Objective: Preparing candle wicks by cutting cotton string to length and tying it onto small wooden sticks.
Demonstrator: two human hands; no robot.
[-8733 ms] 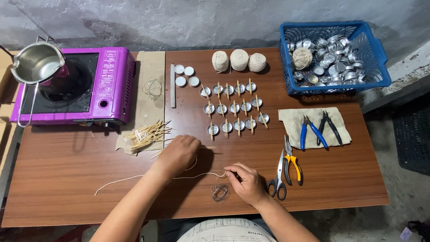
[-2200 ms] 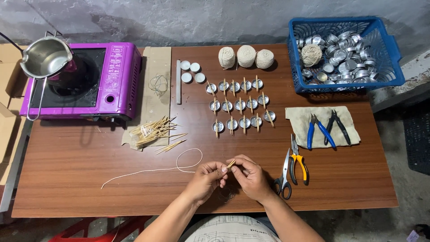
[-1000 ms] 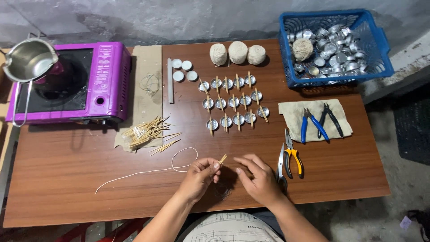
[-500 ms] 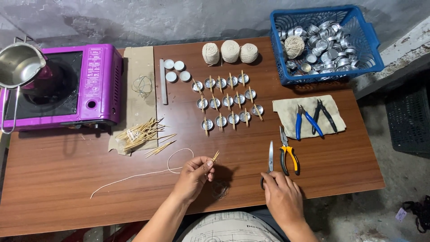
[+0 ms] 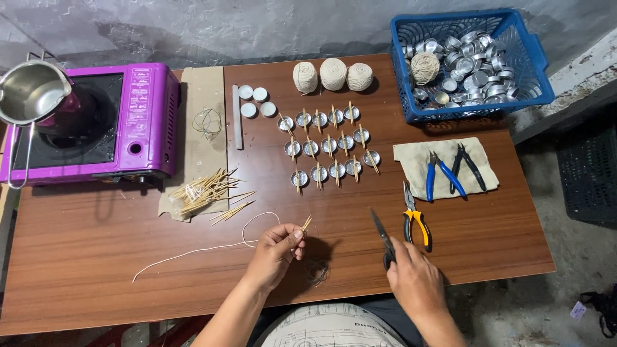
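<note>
My left grip pinches two sticks and one string; right grip, at three o'clock, clasps one pair of scissors.

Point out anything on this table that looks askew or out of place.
Mostly tidy. The wooden sticks lie scattered, fanning off their paper onto the table. The steel pot sits off-centre, overhanging the purple stove.

The left hand pinches small sticks with string; the right hand grips scissors beside pliers.
</note>
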